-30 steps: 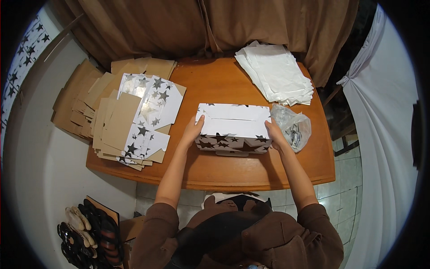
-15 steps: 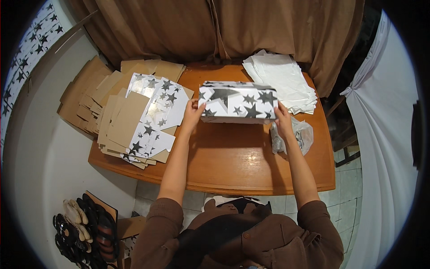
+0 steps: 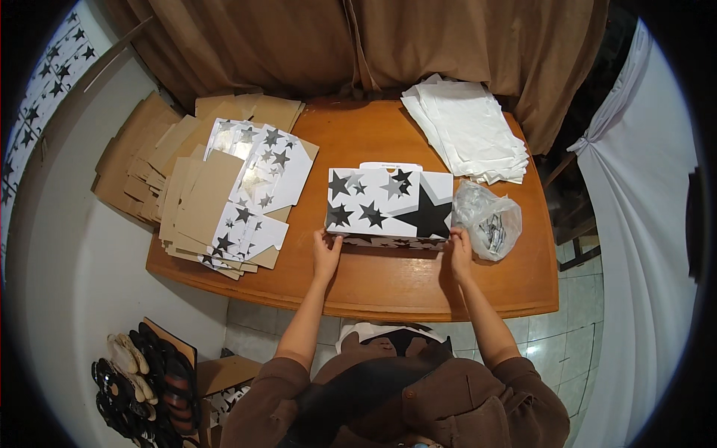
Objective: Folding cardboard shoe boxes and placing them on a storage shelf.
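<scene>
A white cardboard box [image 3: 373,200] printed with black and grey stars is at the middle of the wooden table [image 3: 388,282], its broad face up and a small white flap sticking out along its far edge. My left hand [image 3: 326,252] grips its near left corner, thumb on the front side. At the near right corner my right hand [image 3: 461,252] holds it the same way. Whether the box rests fully on the table I cannot tell. Just right of it lies a clear plastic bag [image 3: 489,220] with small items inside that I cannot make out.
Flat star-printed cardboard blanks [image 3: 261,172] and brown ones [image 3: 198,198] are piled on the left. White paper sheets [image 3: 470,134] lie at the back right. Brown curtains [image 3: 299,45] hang behind the table. Shoes [image 3: 138,373] stand at the lower left.
Both hands have brought the box nearer to me and lower, tipping it so its broad starred face now shows upward. The plastic bag, partly covered before, is now in full view.
</scene>
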A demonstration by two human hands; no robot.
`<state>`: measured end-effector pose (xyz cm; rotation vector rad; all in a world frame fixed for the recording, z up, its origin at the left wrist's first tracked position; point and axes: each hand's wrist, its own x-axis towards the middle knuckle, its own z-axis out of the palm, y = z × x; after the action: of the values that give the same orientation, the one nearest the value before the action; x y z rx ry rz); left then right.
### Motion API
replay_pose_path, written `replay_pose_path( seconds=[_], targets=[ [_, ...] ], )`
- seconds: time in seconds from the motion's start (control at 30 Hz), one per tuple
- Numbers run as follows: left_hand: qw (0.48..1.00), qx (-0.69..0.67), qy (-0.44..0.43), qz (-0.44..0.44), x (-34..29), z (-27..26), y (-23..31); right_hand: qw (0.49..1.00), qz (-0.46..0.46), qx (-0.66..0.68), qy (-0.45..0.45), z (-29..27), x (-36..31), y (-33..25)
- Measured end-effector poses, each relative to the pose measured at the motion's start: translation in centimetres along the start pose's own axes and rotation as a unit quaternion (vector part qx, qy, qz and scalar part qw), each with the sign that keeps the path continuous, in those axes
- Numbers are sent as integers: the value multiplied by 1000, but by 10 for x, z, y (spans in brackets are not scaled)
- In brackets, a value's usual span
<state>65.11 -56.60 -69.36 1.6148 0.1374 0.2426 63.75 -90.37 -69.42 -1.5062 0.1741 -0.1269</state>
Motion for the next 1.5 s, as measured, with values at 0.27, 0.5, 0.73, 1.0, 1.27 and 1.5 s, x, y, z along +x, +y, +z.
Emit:
replay_pose_path(
  seconds=[0.27, 0.5, 0.73, 1.0, 1.27, 1.5],
  targets=[
    [946, 270, 36, 177, 30, 23, 38, 991, -83, 102, 1, 28, 61, -89],
    [829, 492, 44, 261, 42, 59, 75, 975, -194, -98, 35, 50, 59, -92],
    [869, 320, -89, 367, -19, 121, 79, 933, -299, -198, 3, 115, -5, -117],
    [915, 219, -148, 304, -1, 48, 89, 917, -312, -226, -104, 65, 23, -135],
    [935, 142, -273, 176, 17, -8, 84, 812, -396, -428, -3, 37, 68, -148],
    [958, 53, -281, -15, 35, -16, 96, 759, -394, -499, -139, 30, 76, -173]
  ],
)
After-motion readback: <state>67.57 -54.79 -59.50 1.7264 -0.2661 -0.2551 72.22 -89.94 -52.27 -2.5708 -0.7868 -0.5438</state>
